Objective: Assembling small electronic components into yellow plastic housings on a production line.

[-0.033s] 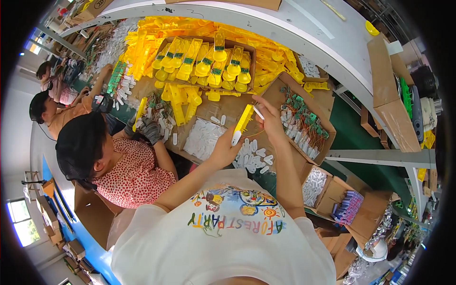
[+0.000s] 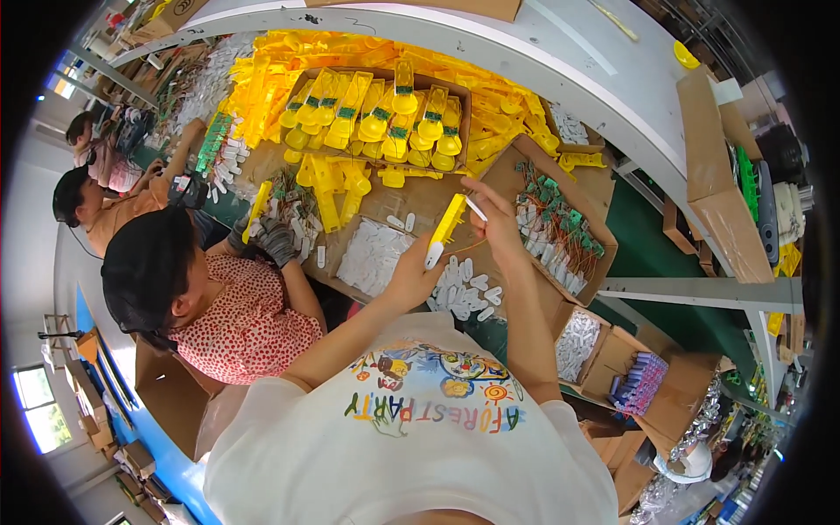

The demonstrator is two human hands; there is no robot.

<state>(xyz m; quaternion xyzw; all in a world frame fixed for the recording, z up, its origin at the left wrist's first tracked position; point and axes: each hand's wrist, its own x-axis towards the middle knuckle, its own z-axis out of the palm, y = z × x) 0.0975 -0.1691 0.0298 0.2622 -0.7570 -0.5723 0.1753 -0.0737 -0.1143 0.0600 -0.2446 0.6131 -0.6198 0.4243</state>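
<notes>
My left hand (image 2: 413, 269) is closed around a yellow plastic housing (image 2: 449, 219), tilted upright with small prongs along its right side. A white oval cap (image 2: 434, 255) sits at its lower end, by my left fingers. Close to the right of the housing, my right hand (image 2: 497, 219) pinches a slim white plastic piece (image 2: 476, 208). A thin wire shows between the two hands. Below them, loose white caps (image 2: 457, 287) lie in a heap. A cardboard box (image 2: 598, 241) of green circuit boards with wires and white pieces stands beside my right hand.
Ahead, a carton (image 2: 466, 122) holds yellow housings with green boards, amid a large yellow pile (image 2: 262, 79). A tray of white parts (image 2: 374, 255) lies left of my hands. A gloved co-worker (image 2: 245, 324) sits close on my left. Purple-wrapped cylinders (image 2: 643, 385) fill a box at right.
</notes>
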